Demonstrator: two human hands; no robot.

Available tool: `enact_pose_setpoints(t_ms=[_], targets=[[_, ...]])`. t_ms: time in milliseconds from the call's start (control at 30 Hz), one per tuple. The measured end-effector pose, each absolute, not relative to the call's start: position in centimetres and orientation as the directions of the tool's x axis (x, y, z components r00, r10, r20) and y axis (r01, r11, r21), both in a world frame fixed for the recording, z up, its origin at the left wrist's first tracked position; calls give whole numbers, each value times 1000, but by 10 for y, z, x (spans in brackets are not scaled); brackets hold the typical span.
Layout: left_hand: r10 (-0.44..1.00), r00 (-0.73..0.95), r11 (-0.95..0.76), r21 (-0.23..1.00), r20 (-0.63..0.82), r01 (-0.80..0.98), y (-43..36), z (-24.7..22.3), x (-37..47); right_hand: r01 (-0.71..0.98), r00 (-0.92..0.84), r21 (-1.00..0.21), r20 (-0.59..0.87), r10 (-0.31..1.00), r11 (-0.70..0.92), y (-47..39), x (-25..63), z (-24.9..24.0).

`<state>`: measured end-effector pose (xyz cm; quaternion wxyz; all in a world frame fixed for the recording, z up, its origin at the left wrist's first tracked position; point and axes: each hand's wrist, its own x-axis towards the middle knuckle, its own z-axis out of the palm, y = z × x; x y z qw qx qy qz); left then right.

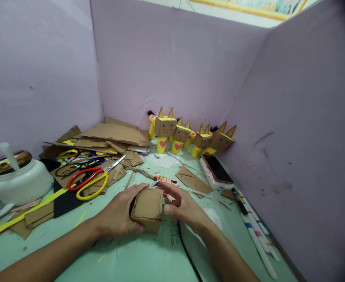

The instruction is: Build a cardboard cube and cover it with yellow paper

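My left hand point(119, 213) is wrapped around a small brown cardboard box point(147, 204), thumb on its near side and fingers over its far edge. Close to the box's right side, my right hand point(187, 207) is curved with thumb and forefinger apart. It does not appear to grip anything, though part of its underside is hidden. Just behind its fingers is a flower-patterned glue gun point(169, 181) with an orange tip, partly covered by the hand. A black cord point(187, 250) runs from under that hand toward me.
Red-and-yellow scissors point(90, 182) lie on cardboard scraps point(113, 135) at left, near a white pot point(22, 184). Several horned cardboard figures point(165, 127) stand at the back wall. At right are a phone point(218, 169) on a box and several white markers point(257, 235).
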<state>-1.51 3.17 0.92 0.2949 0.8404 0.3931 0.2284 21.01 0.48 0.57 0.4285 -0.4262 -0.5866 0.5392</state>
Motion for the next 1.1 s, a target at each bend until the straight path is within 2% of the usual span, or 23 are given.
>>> enact_pose_setpoints(t_ms=[100, 200, 300, 400, 567, 767, 1100], targets=[[823, 550, -462, 731, 143, 502, 32, 8, -16, 87, -137, -984, 144, 980, 157, -1, 211, 14], [842, 526, -403, 791, 123, 460, 33, 8, -16, 193, -61, -924, 324, 944, 330, -7, 208, 20], [868, 481, -335, 863, 125, 379, 35, 12, -19, 295, -74, -820, 492, 867, 490, -12, 204, 21], [896, 428, -255, 928, 121, 272, 37, 18, -22, 321, -112, -740, 590, 800, 591, -15, 201, 19], [885, 451, -270, 913, 111, 305, 34, 18, -19, 369, -128, -685, 632, 764, 628, -19, 193, 12], [885, 443, -356, 825, 146, 439, 30, 10, -12, 404, -90, -697, 614, 784, 592, -20, 188, 7], [885, 440, -398, 742, 155, 539, 26, 4, -8, 532, -221, -480, 716, 662, 698, -24, 193, 3]])
